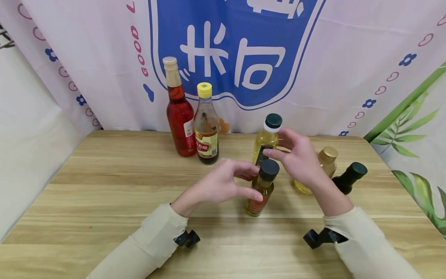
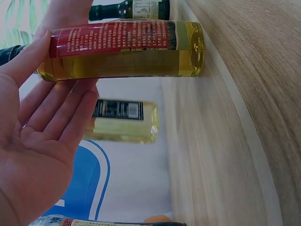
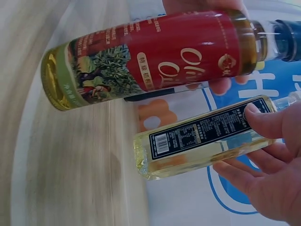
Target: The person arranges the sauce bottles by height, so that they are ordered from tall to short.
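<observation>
My left hand (image 1: 223, 182) holds an olive oil bottle (image 1: 257, 203) with a red label and dark cap, thumb on the near side and fingers behind. That bottle (image 3: 150, 56) stands upright at mid table. Just behind it, my right hand (image 1: 301, 159) pinches a clear bottle of pale yellow oil (image 1: 259, 141) with a black label and dark green cap. In the right wrist view its thumb lies on the black label (image 3: 202, 127). In the left wrist view this bottle's base (image 2: 150, 122) shows against the curtain; the head view hides it.
A tall red bottle (image 1: 179, 124) and a yellow-capped sauce bottle (image 1: 207, 133) stand together at the back left. Right of my right hand are a gold-capped oil bottle (image 1: 327, 162) and a dark green bottle (image 1: 348, 178). A printed curtain (image 1: 122, 97) hangs behind the wooden table (image 1: 104, 193).
</observation>
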The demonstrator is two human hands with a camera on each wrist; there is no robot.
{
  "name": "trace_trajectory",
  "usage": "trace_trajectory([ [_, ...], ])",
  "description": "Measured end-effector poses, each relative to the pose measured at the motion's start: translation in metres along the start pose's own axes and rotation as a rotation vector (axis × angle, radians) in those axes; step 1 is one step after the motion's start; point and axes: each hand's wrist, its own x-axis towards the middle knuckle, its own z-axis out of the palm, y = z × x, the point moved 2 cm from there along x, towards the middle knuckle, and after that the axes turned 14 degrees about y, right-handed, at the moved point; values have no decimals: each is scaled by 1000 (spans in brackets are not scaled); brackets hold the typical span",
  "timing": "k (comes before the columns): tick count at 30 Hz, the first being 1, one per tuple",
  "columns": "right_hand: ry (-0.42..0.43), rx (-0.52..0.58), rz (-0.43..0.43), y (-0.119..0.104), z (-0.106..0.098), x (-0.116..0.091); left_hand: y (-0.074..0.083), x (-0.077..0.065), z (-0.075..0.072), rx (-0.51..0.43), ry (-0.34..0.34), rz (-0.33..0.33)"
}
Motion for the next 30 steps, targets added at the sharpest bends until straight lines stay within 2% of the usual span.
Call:
trace_trajectory([
  [16,-69,31,58,1,31,34,0,1,-1,-17,-2,32],
  [30,-107,16,80,11,50,51,-1,0,-1,-1,1,46],
])
